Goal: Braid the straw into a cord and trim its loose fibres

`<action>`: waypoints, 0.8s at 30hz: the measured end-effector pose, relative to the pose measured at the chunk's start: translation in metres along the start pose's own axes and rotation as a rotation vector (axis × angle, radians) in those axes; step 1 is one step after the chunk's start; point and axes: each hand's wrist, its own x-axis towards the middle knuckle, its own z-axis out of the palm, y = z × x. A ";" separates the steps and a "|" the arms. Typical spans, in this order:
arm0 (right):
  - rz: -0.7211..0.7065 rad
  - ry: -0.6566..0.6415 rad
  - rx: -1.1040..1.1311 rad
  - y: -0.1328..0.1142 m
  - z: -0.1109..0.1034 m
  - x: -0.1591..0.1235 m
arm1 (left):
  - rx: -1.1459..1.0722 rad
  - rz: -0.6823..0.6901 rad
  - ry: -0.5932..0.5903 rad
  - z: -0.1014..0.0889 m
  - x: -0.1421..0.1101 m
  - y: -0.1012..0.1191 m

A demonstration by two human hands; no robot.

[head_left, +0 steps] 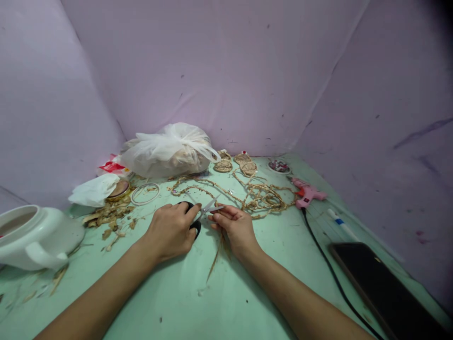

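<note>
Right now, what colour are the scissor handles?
The scissor handles are black; the head view shows them best.

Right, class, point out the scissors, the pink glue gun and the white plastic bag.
Scissors [204, 211], head view: where the blades cross.
Pink glue gun [309, 191], head view: its body.
White plastic bag [170, 155], head view: its front.

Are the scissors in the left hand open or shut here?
Open. The scissors in the left hand show two blades spread in a V, with their black handles apart too.
</note>
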 end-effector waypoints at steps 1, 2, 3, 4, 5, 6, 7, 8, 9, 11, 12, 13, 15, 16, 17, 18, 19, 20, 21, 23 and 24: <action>0.000 0.002 -0.002 0.000 0.001 0.000 | 0.001 -0.008 -0.002 0.001 0.000 0.000; 0.002 0.009 -0.001 0.000 0.001 0.000 | 0.001 -0.015 -0.007 0.002 0.000 0.000; 0.004 0.021 0.003 0.000 0.001 0.000 | 0.000 -0.020 -0.014 0.003 -0.001 0.000; 0.005 0.037 0.009 0.000 0.002 0.000 | 0.000 -0.023 -0.023 0.003 -0.001 0.001; 0.006 0.050 0.012 0.001 0.002 0.001 | 0.000 -0.025 -0.030 0.004 -0.001 0.001; 0.005 0.060 0.014 0.001 0.002 0.001 | 0.002 -0.027 -0.035 0.004 -0.001 0.001; 0.005 0.066 0.015 0.002 0.002 0.001 | 0.004 -0.028 -0.041 0.005 -0.002 0.002; 0.004 0.071 0.014 0.002 0.002 0.001 | 0.007 -0.030 -0.048 0.005 -0.002 0.002; 0.002 0.074 0.013 0.003 0.002 0.001 | 0.010 -0.032 -0.058 0.005 -0.001 0.002; -0.004 0.082 0.009 0.003 0.002 0.000 | 0.013 -0.038 -0.083 0.005 -0.001 0.003; -0.008 0.086 0.006 0.003 0.002 0.000 | 0.011 -0.040 -0.096 0.005 0.000 0.003; -0.011 0.090 0.002 0.003 0.002 0.000 | 0.007 -0.043 -0.108 0.005 0.000 0.003; -0.014 0.094 -0.003 0.003 0.003 0.000 | -0.012 -0.050 -0.134 0.006 0.001 0.003; -0.013 0.096 -0.005 0.002 0.003 0.000 | -0.025 -0.051 -0.146 0.006 0.002 0.004; -0.013 0.096 -0.006 0.002 0.003 0.000 | -0.039 -0.052 -0.158 0.005 0.002 0.004; -0.015 0.095 -0.009 0.002 0.003 0.000 | -0.052 -0.052 -0.170 0.005 0.002 0.004; -0.018 0.092 -0.012 0.002 0.002 0.000 | -0.066 -0.052 -0.179 0.005 0.002 0.004; -0.024 0.089 -0.016 0.003 0.002 0.000 | -0.079 -0.053 -0.188 0.004 0.002 0.003; -0.029 0.087 -0.018 0.003 0.002 0.000 | -0.093 -0.055 -0.192 0.004 0.002 0.003; -0.030 0.085 -0.017 0.003 0.002 0.000 | -0.135 -0.072 -0.188 0.002 0.002 0.001; -0.025 0.086 -0.014 0.003 0.002 -0.001 | -0.169 -0.093 -0.176 0.002 0.003 -0.001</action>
